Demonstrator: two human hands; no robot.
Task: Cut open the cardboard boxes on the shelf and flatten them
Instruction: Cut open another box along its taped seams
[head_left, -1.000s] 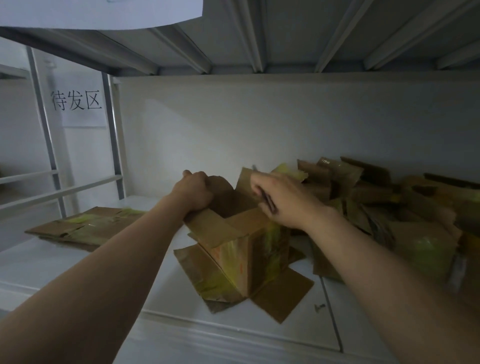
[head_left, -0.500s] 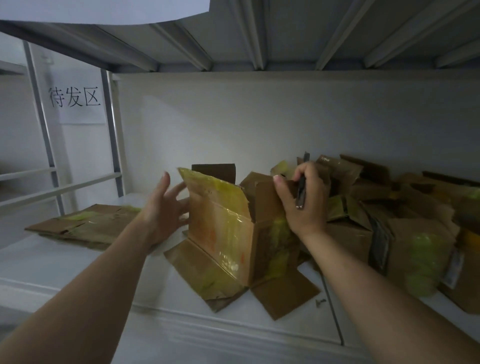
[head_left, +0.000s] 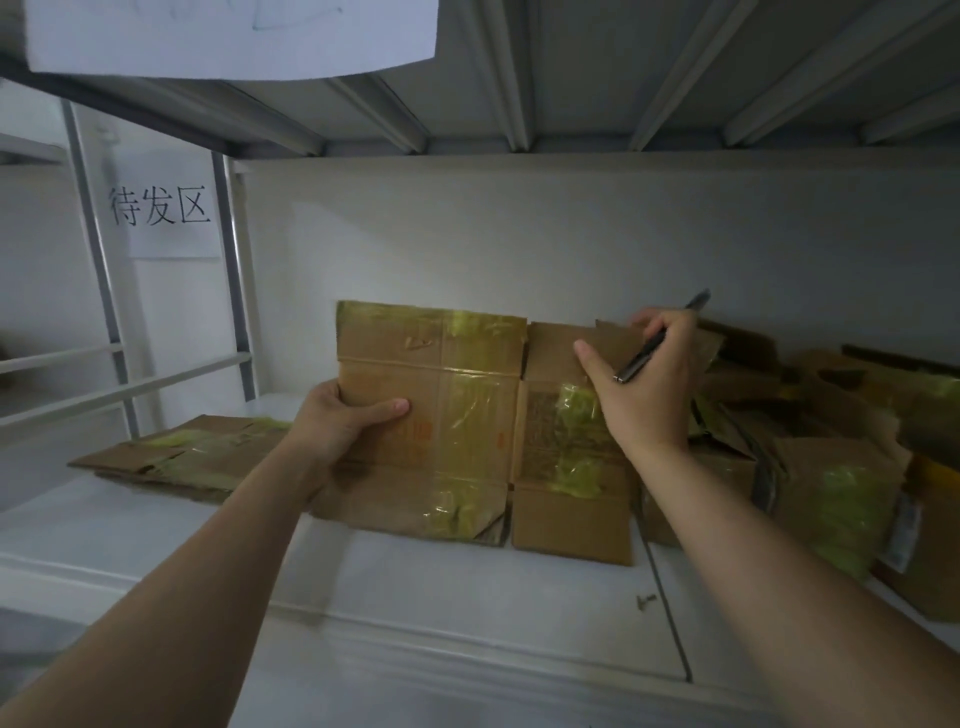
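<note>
A flattened cardboard box (head_left: 462, 415) with yellowish tape stands nearly upright on the white shelf (head_left: 467, 587), its flaps spread out. My left hand (head_left: 348, 415) grips its left edge, thumb lying across the front face. My right hand (head_left: 644, 384) holds the box's right panel, thumb on the front, and has a slim dark cutter (head_left: 665, 338) tucked between its fingers, tip pointing up and right. A stack of flattened boxes (head_left: 182, 452) lies on the shelf to the left.
Several unopened and crumpled cardboard boxes (head_left: 831, 457) crowd the right part of the shelf. The shelf above (head_left: 571, 78) hangs low overhead. A grey upright post (head_left: 234, 291) and a paper sign (head_left: 161, 208) stand at the left. A small screw (head_left: 645, 601) lies near the front edge.
The box went from a half-open standing shape to a flat sheet held upright. My left hand closed on its left edge; my right hand shifted to the right panel with the cutter.
</note>
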